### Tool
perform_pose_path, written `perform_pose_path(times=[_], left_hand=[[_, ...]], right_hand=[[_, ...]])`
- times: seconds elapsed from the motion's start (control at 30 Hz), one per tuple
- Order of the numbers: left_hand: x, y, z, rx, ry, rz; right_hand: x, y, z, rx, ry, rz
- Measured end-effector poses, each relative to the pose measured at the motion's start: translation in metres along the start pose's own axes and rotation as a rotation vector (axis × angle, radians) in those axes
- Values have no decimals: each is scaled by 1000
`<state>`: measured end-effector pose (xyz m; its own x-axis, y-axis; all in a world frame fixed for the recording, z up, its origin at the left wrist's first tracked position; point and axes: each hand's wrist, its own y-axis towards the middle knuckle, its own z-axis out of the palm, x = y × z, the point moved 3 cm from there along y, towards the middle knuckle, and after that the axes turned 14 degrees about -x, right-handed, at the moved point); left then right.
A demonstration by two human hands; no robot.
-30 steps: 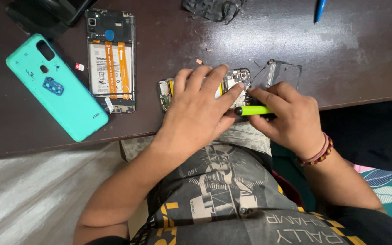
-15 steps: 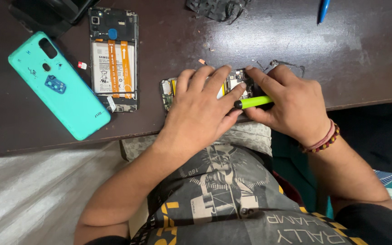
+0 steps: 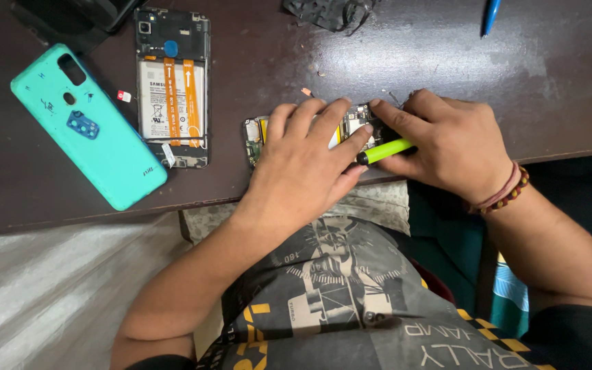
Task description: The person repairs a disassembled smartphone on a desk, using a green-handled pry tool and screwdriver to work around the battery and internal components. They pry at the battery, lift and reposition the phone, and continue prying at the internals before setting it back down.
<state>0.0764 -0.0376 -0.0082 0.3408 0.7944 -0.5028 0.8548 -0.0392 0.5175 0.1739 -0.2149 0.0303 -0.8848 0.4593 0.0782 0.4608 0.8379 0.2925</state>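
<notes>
Table front edge [image 3: 104, 216] nearest, just beyond lap. Left hand [image 3: 303, 164] flat, fingers spread, pressing opened phone [image 3: 255, 137] at that edge. Right hand [image 3: 447, 140] just beside, fingers closed round yellow-green tool [image 3: 386, 151], tip at phone. Left: teal back cover [image 3: 83, 127], second opened phone [image 3: 173, 82]. Bare tabletop beyond right hand; blue pen [image 3: 491, 14] at far edge.

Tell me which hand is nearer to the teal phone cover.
Left. The left hand rests on the small opened phone, right of the teal phone cover. The right hand, holding the green tool, is farther away.
</notes>
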Motion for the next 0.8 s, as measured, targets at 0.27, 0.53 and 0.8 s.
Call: perform_pose_path(times=[0.27,0.53,0.8], left_hand=[[0,1,1,15,26,10],[0,2,0,22,27,8],[0,-1,-5,23,-30,28]], right_hand=[[-4,9,0,23,38,-89],[-6,14,-1,42,50,-131],[-2,8,0,7,116,-115]])
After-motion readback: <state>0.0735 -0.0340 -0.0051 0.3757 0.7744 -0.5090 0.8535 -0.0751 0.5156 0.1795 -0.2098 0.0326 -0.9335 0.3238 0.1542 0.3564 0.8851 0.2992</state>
